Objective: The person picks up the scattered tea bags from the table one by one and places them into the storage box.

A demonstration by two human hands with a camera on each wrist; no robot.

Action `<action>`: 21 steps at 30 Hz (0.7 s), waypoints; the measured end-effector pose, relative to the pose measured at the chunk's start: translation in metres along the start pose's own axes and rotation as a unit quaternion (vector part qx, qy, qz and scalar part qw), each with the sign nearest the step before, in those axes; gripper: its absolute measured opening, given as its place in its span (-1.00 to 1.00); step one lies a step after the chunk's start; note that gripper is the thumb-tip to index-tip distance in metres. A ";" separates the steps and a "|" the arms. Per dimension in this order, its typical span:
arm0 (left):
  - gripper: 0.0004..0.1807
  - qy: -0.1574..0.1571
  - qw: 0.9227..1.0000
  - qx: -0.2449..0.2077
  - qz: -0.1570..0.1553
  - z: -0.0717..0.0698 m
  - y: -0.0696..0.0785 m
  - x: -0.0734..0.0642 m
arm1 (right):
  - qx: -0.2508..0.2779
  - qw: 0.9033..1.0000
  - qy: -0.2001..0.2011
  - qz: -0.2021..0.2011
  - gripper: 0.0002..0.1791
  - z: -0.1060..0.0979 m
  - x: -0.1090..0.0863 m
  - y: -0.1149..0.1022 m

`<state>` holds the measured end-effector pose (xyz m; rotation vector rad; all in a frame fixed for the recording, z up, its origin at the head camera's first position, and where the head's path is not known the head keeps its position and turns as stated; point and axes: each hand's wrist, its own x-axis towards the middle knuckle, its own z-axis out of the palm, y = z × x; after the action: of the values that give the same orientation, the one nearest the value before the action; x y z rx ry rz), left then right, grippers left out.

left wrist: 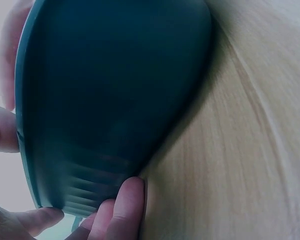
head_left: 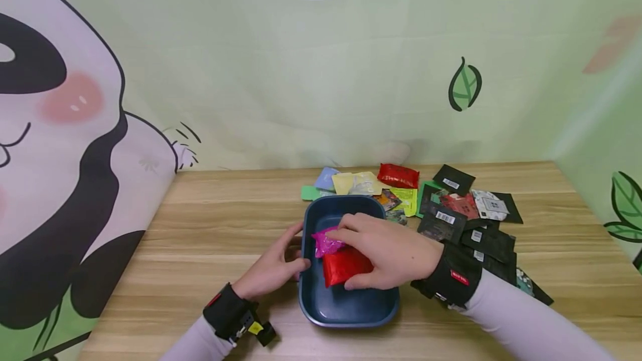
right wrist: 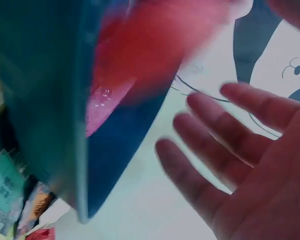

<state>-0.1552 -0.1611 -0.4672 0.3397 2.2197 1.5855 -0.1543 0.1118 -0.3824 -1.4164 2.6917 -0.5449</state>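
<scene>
Inside a deep-blue, oblong plastic box [head_left: 347,310] on the wood-grained table [head_left: 210,210], a glossy red packet [head_left: 345,266] is beside a shiny magenta packet [head_left: 325,245]. The right hand [head_left: 391,252] is above, released, fingers extended. The left hand [head_left: 271,267] touches the box's side; whether it grips, I cannot tell.

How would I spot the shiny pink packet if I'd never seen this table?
On the wooden table, find the dark blue tub. Inside, look for the pink packet just beyond the red packet, partly hidden by the right hand in the head view. Its bright pink, speckled sheen sets it apart from its red neighbour.
</scene>
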 end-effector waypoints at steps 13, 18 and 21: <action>-0.13 -0.002 1.000 -0.005 0.010 0.000 0.002 -0.002 | -0.038 0.996 0.032 0.073 0.19 -0.014 -0.029 0.044; -0.14 0.000 1.000 -0.002 0.008 0.001 0.001 -0.001 | -0.052 0.993 0.051 0.090 0.21 -0.021 -0.040 0.066; -0.14 0.003 1.000 0.002 0.005 0.001 0.001 -0.001 | -0.054 0.992 0.055 0.104 0.21 -0.022 -0.044 0.078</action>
<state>-0.1542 -0.1602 -0.4665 0.3484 2.2281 1.5896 -0.1949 0.1939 -0.3930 -1.1393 2.9501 -0.4797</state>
